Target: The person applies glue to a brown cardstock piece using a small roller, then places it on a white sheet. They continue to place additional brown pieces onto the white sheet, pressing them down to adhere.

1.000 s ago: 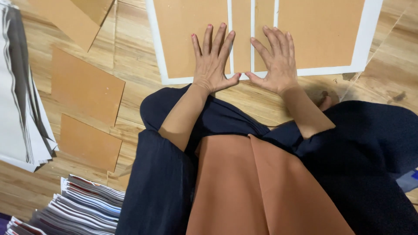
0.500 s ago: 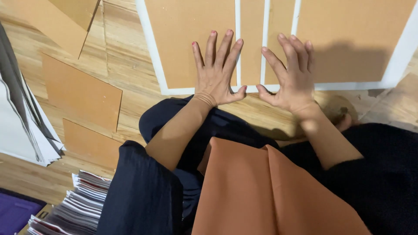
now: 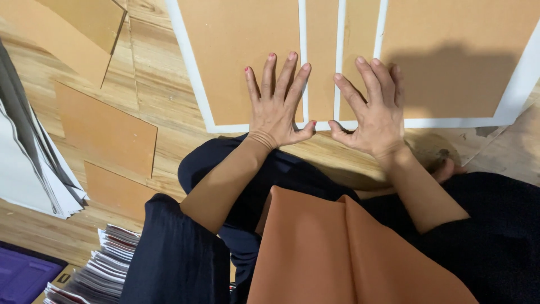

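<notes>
Both hands lie flat, fingers spread, on brown cardboard pieces set on a large white sheet [image 3: 198, 84] on the wooden floor. My left hand [image 3: 278, 104] presses the wide left board [image 3: 242, 50], its fingers near a narrow cardboard strip [image 3: 322, 50]. My right hand [image 3: 374, 110] rests over a second narrow strip [image 3: 360, 34] and the edge of the wide right board [image 3: 461, 50]. White gaps separate the boards. Neither hand grips anything.
Loose brown cardboard panels [image 3: 107, 129] lie on the floor at left. A pile of grey and white sheets [image 3: 34, 169] is at the far left, a stack of printed sheets [image 3: 101, 270] at bottom left, beside a purple object [image 3: 22, 276]. My lap shows dark clothing and an orange cloth [image 3: 332, 253].
The view has shifted closer over the boards. Both hands stay flat on the cardboard, with the fingers spread a little wider.
</notes>
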